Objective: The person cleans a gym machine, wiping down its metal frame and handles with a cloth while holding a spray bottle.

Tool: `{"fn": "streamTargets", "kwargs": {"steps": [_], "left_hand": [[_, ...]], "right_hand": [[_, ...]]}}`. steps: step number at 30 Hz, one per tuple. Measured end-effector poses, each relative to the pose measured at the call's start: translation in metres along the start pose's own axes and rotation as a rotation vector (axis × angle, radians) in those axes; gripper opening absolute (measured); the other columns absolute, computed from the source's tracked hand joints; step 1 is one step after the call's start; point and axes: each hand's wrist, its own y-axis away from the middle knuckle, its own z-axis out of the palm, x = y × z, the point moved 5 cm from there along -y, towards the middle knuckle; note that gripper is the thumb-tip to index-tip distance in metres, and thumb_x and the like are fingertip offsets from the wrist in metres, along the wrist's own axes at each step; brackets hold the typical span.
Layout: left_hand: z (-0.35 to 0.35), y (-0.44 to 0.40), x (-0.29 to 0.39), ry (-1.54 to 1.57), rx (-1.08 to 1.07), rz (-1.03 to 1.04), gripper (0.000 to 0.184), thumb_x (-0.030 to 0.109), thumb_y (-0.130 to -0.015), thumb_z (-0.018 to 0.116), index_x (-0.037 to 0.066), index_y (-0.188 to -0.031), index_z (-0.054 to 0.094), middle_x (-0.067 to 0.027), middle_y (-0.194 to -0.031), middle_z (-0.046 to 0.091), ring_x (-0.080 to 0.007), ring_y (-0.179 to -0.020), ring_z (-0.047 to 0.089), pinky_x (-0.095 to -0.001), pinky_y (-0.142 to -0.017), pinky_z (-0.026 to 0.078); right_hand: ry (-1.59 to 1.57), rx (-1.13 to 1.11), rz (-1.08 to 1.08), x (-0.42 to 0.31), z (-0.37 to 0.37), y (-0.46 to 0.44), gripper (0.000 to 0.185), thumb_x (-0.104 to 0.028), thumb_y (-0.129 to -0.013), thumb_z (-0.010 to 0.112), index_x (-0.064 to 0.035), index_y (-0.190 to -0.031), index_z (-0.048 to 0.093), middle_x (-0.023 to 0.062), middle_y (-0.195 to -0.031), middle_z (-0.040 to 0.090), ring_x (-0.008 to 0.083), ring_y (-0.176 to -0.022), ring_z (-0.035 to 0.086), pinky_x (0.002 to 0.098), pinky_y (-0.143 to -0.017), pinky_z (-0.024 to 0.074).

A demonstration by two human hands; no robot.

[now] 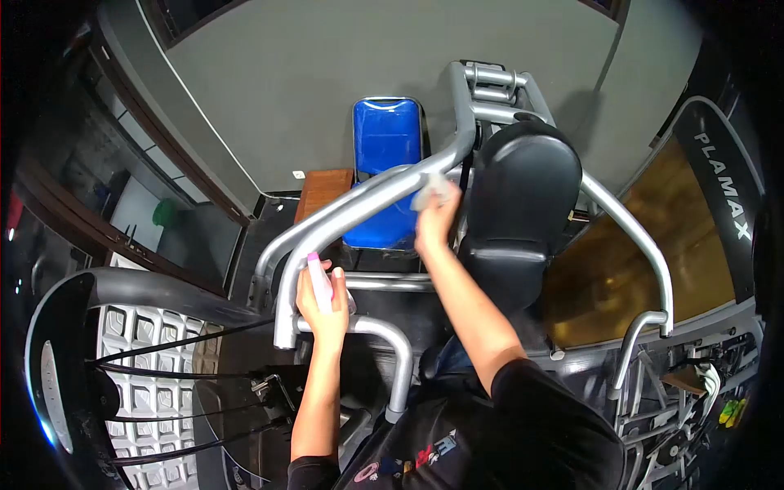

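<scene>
My left hand (324, 296) is wrapped round a white bottle with a pink top (318, 282), close to the lower end of a silver tube. Farther up, my right hand (438, 210) presses a pale cloth (433, 189) against the silver frame tube (367, 202) of a gym machine. The hand and cloth are slightly blurred. Just right of that hand stands the machine's black padded backrest (527, 184), above its black seat (508, 273).
A blue chair (388, 139) and a brown wooden table (325, 192) stand by the grey wall. At the right are a PLAMAX panel (719, 180) and another curved silver arm (637, 233). Black cables (188, 374) run at the lower left.
</scene>
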Motion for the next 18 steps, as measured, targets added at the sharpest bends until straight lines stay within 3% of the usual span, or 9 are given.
{"fn": "streamTargets", "kwargs": {"steps": [2, 4, 6, 9, 10, 12, 16, 17, 18], "left_hand": [[0.001, 0.002, -0.006, 0.049, 0.007, -0.094, 0.020, 0.011, -0.088, 0.071, -0.002, -0.100, 0.063, -0.0146, -0.094, 0.067, -0.0282, -0.083, 0.064, -0.0388, -0.074, 0.050], [0.001, 0.002, -0.006, 0.064, 0.001, -0.080, 0.020, 0.010, -0.088, 0.071, -0.002, -0.100, 0.063, -0.0145, -0.094, 0.066, -0.0268, -0.082, 0.064, -0.0380, -0.074, 0.049], [-0.001, 0.000, 0.001, -0.036, -0.016, -0.066, 0.019, 0.010, -0.088, 0.070, -0.002, -0.100, 0.062, -0.0147, -0.093, 0.066, -0.0272, -0.083, 0.064, -0.0382, -0.075, 0.049], [0.001, 0.000, 0.001, -0.022, 0.001, -0.034, 0.019, 0.009, -0.087, 0.070, -0.002, -0.100, 0.062, -0.0152, -0.094, 0.066, -0.0282, -0.084, 0.064, -0.0386, -0.075, 0.049], [0.001, 0.000, 0.001, -0.017, 0.010, -0.036, 0.018, 0.008, -0.087, 0.070, -0.002, -0.100, 0.062, -0.0154, -0.094, 0.066, -0.0285, -0.084, 0.064, -0.0388, -0.075, 0.049], [0.001, -0.001, 0.001, -0.019, 0.011, -0.034, 0.018, 0.008, -0.087, 0.070, -0.002, -0.100, 0.062, -0.0155, -0.094, 0.066, -0.0287, -0.084, 0.064, -0.0389, -0.075, 0.049], [0.003, -0.001, 0.001, 0.000, 0.002, -0.034, 0.018, 0.008, -0.087, 0.070, -0.002, -0.100, 0.062, -0.0151, -0.093, 0.066, -0.0284, -0.083, 0.064, -0.0388, -0.076, 0.049], [0.003, -0.001, 0.000, 0.001, 0.003, -0.034, 0.018, 0.008, -0.087, 0.070, -0.002, -0.100, 0.062, -0.0151, -0.093, 0.066, -0.0284, -0.083, 0.064, -0.0388, -0.076, 0.049], [0.002, 0.000, -0.001, -0.001, 0.001, -0.051, 0.018, 0.008, -0.087, 0.070, -0.002, -0.100, 0.063, -0.0149, -0.093, 0.066, -0.0281, -0.084, 0.064, -0.0385, -0.076, 0.049]], "right_hand": [[0.204, -0.219, -0.156, 0.039, 0.023, 0.039, 0.037, 0.002, -0.089, 0.054, -0.0004, -0.126, 0.049, 0.0198, -0.124, 0.051, 0.0329, -0.118, 0.050, 0.0404, -0.104, 0.0384], [0.144, -0.452, -0.228, 0.038, 0.028, 0.084, 0.037, 0.002, -0.088, 0.057, 0.0002, -0.125, 0.051, 0.0219, -0.122, 0.053, 0.0368, -0.117, 0.053, 0.0411, -0.104, 0.0400], [0.104, -0.835, -0.129, 0.020, 0.021, 0.102, 0.036, 0.000, -0.088, 0.057, 0.0006, -0.124, 0.052, 0.0216, -0.120, 0.057, 0.0370, -0.117, 0.056, 0.0405, -0.104, 0.0416], [0.167, -0.525, -0.251, 0.005, -0.003, 0.063, 0.036, 0.002, -0.092, 0.053, -0.0004, -0.128, 0.050, 0.0188, -0.123, 0.059, 0.0294, -0.118, 0.057, 0.0380, -0.105, 0.0419], [-0.001, -0.348, 0.046, 0.011, -0.011, 0.045, 0.036, 0.000, -0.096, 0.050, -0.0019, -0.131, 0.048, 0.0174, -0.126, 0.058, 0.0285, -0.120, 0.056, 0.0382, -0.105, 0.0413], [-0.046, -0.041, 0.049, -0.002, -0.021, 0.006, 0.038, -0.002, -0.101, 0.046, -0.0033, -0.138, 0.042, 0.0164, -0.134, 0.053, 0.0262, -0.128, 0.050, 0.0370, -0.109, 0.0368], [-0.122, 0.054, -0.098, -0.013, -0.005, -0.044, 0.039, -0.001, -0.100, 0.045, -0.0023, -0.139, 0.044, 0.0179, -0.141, 0.050, 0.0286, -0.133, 0.047, 0.0376, -0.112, 0.0336], [-0.073, 0.051, -0.091, -0.008, 0.003, -0.042, 0.039, 0.000, -0.098, 0.046, -0.0009, -0.138, 0.046, 0.0185, -0.140, 0.050, 0.0297, -0.132, 0.047, 0.0383, -0.113, 0.0330], [0.124, 0.022, -0.246, -0.009, 0.006, -0.032, 0.041, 0.002, -0.096, 0.047, 0.0002, -0.137, 0.047, 0.0186, -0.139, 0.051, 0.0298, -0.133, 0.047, 0.0388, -0.114, 0.0322]]}}
